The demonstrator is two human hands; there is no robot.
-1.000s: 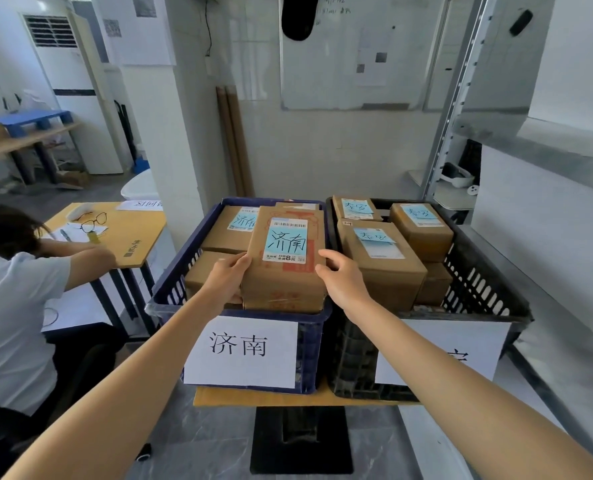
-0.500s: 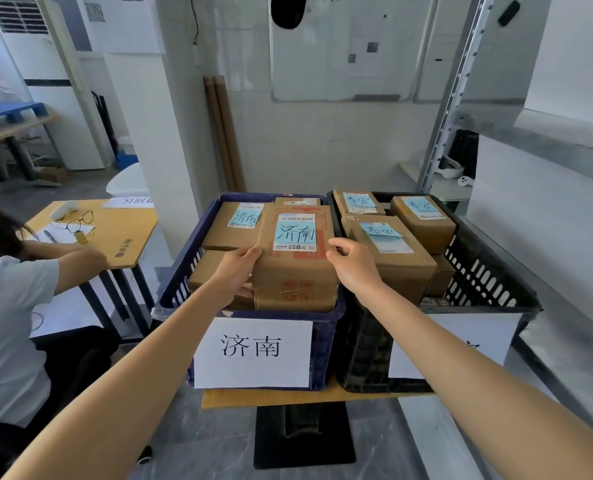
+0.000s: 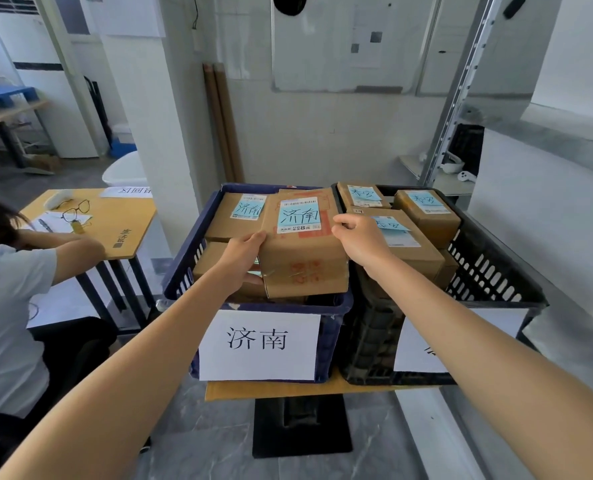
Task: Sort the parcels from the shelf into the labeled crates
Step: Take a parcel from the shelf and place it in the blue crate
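Showing handwritten 济南, the parcel [image 3: 305, 258] sits in the 济南-signed crate [image 3: 183, 266].

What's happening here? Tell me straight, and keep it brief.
Someone is sorting boxes. Their left hand and right hand grip the sides of a cardboard parcel labelled 济南. It lies on other boxes in the blue crate, whose sign reads the same. The black crate beside it holds differently labelled boxes. A seated person is at a desk to the left.
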